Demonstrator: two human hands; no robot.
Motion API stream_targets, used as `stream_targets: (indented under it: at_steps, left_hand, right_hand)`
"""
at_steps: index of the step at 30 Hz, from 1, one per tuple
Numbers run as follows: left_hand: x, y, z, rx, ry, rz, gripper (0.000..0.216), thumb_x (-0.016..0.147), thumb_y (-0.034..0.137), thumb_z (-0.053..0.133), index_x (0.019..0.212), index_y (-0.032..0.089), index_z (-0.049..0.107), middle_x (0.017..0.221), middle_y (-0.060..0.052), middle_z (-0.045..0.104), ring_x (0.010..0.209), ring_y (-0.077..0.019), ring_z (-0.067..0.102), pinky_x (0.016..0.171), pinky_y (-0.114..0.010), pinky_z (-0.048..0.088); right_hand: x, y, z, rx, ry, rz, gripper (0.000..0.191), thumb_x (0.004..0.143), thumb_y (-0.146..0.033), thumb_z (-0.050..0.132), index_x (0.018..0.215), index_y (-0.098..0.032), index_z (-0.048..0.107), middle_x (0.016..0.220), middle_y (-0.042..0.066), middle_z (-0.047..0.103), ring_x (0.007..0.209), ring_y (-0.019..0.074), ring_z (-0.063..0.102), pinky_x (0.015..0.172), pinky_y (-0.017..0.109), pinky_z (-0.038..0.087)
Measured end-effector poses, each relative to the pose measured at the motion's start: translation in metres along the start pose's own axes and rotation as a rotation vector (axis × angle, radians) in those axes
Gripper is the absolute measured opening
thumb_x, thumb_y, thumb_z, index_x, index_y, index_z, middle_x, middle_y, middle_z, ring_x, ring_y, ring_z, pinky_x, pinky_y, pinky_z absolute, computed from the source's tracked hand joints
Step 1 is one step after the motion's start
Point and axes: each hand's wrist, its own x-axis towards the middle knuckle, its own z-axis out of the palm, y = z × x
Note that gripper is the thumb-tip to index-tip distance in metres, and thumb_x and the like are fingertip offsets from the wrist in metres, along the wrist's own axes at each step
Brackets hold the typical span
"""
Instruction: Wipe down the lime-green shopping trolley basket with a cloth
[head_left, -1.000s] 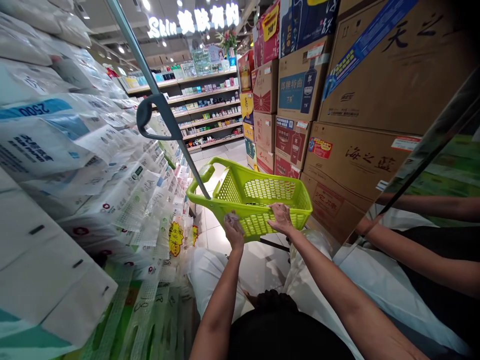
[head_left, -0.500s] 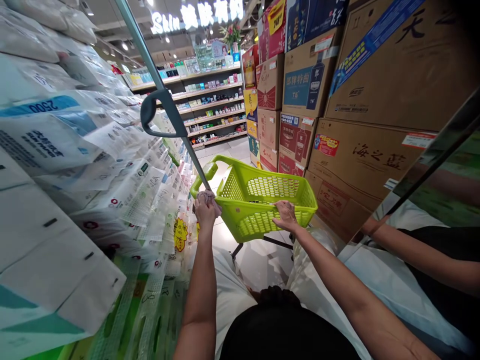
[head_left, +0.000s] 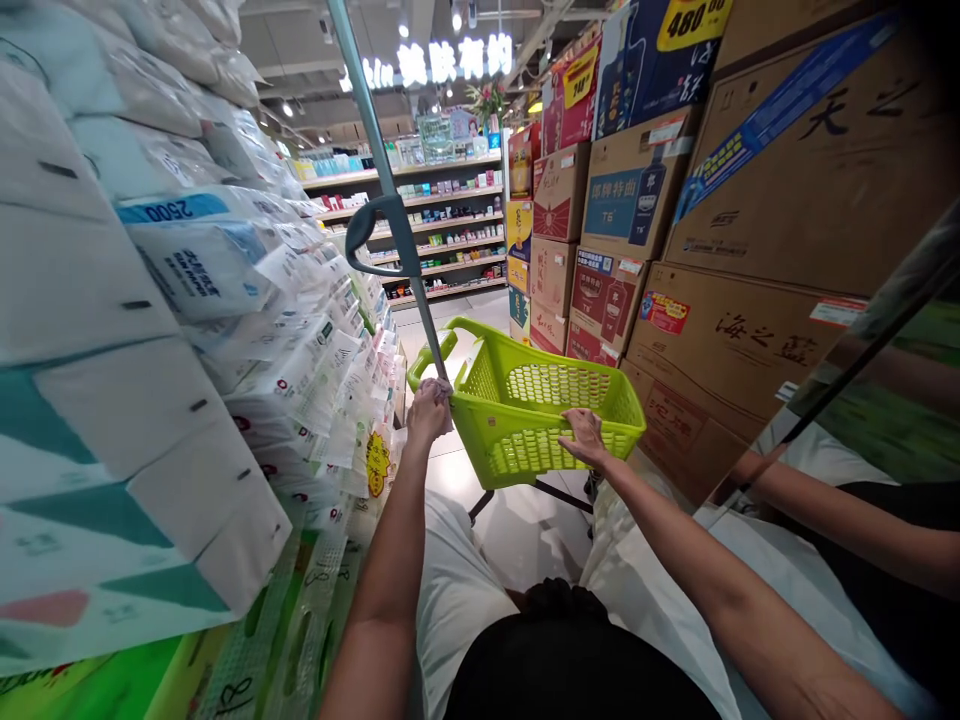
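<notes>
A lime-green shopping cart (head_left: 511,455) stands in front of my legs, its slotted basket turned sideways. My left hand (head_left: 427,410) is closed on a crumpled pale pink cloth (head_left: 445,398) at the cart's left corner, by the foot of a long grey pole (head_left: 430,325). The pole slants up to the left and carries a dark loop handle (head_left: 384,238). Whether my left fingers also wrap the pole or the rim is hidden. My right hand (head_left: 586,438) grips the near rim of the basket, fingers bent over the edge.
Packs of tissue paper (head_left: 202,270) are piled high along the left. Stacked cardboard cartons (head_left: 757,230) line the right, with a reflective panel (head_left: 862,400) nearer me. Shelves of small goods (head_left: 450,220) stand at the far end, beyond a pale tiled floor (head_left: 480,303).
My view has turned a little left, so the cart, pole and cartons sit further right and the tissue packs look larger. Both hands keep their places on the cart.
</notes>
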Motion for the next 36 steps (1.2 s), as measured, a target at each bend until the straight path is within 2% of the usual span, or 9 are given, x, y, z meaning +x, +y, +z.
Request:
stream_targets:
  at_steps: [4,7,13,16,21,25,27,30,36]
  left_hand:
    - [-0.016,0.012,0.004,0.001,-0.002,0.008,0.025,0.098,0.027,0.047,0.111,0.025,0.068,0.122,-0.010,0.065,0.099,-0.0254,0.066,0.087,-0.037,0.053]
    - [-0.030,0.025,0.010,0.013,-0.012,0.012,0.028,0.101,0.029,0.044,0.118,0.026,0.066,0.124,-0.010,0.063,0.097,-0.0236,0.067,0.085,-0.036,0.054]
    - [-0.041,0.040,0.021,0.016,0.005,0.057,0.032,0.102,0.028,0.043,0.127,0.024,0.063,0.131,-0.013,0.059,0.103,-0.0237,0.066,0.087,-0.035,0.054]
    - [-0.030,0.031,0.021,-0.001,0.018,0.013,0.032,0.101,0.026,0.044,0.127,0.025,0.063,0.132,-0.012,0.058,0.103,-0.0230,0.066,0.085,-0.034,0.054]
    - [0.004,0.001,0.012,0.008,0.034,-0.061,0.030,0.098,0.022,0.047,0.122,0.026,0.065,0.118,-0.010,0.063,0.100,-0.0239,0.064,0.083,-0.034,0.053]
    - [0.027,-0.016,0.009,0.014,0.068,-0.123,0.031,0.096,0.021,0.046,0.119,0.025,0.067,0.116,-0.011,0.065,0.103,-0.0258,0.064,0.088,-0.038,0.053]
    - [0.034,-0.020,0.014,-0.017,0.138,-0.155,0.031,0.097,0.023,0.045,0.120,0.025,0.067,0.117,-0.011,0.066,0.108,-0.0269,0.064,0.093,-0.040,0.053]
    - [0.035,-0.020,0.029,-0.063,0.238,-0.218,0.035,0.099,0.026,0.043,0.127,0.022,0.064,0.122,-0.014,0.066,0.115,-0.0293,0.063,0.099,-0.043,0.051]
    - [0.019,-0.020,0.058,-0.093,0.271,-0.198,0.046,0.101,0.028,0.041,0.142,0.018,0.058,0.143,-0.019,0.058,0.132,-0.0322,0.057,0.108,-0.044,0.048]
  right_hand:
    - [0.019,-0.003,-0.006,-0.060,-0.020,0.060,0.038,0.079,-0.034,0.055,0.114,-0.022,0.061,0.115,0.010,0.068,0.110,0.0307,0.054,0.104,0.047,0.032]
    - [0.038,-0.019,-0.007,-0.061,-0.045,0.025,0.040,0.085,-0.035,0.050,0.121,-0.021,0.058,0.121,0.010,0.067,0.111,0.0284,0.057,0.104,0.045,0.032]
    - [0.051,-0.043,-0.006,-0.122,-0.162,0.044,0.032,0.087,-0.041,0.051,0.107,-0.020,0.062,0.111,0.011,0.071,0.107,0.0281,0.059,0.098,0.040,0.038]
    - [0.048,-0.047,-0.013,-0.126,-0.251,-0.020,0.040,0.088,-0.042,0.053,0.119,-0.018,0.062,0.120,0.013,0.070,0.112,0.0287,0.060,0.100,0.040,0.040]
    - [0.043,-0.045,-0.032,-0.175,-0.422,-0.205,0.058,0.091,-0.040,0.058,0.144,-0.017,0.050,0.141,0.013,0.063,0.124,0.0263,0.061,0.099,0.034,0.045]
    - [0.037,-0.046,-0.042,-0.317,-0.559,-0.147,0.043,0.101,-0.047,0.047,0.131,-0.019,0.059,0.117,0.015,0.074,0.106,0.0291,0.071,0.086,0.035,0.050]
    - [0.035,-0.056,-0.042,-0.338,-0.585,-0.132,0.041,0.103,-0.049,0.045,0.126,-0.019,0.061,0.108,0.015,0.076,0.101,0.0301,0.073,0.084,0.035,0.050]
    - [0.033,-0.082,-0.039,-0.310,-0.595,-0.110,0.038,0.104,-0.047,0.045,0.126,-0.019,0.059,0.109,0.015,0.075,0.102,0.0299,0.072,0.084,0.034,0.049]
    - [0.027,-0.133,-0.027,-0.258,-0.602,0.010,0.033,0.104,-0.043,0.045,0.125,-0.020,0.057,0.109,0.015,0.075,0.104,0.0297,0.072,0.085,0.035,0.048]
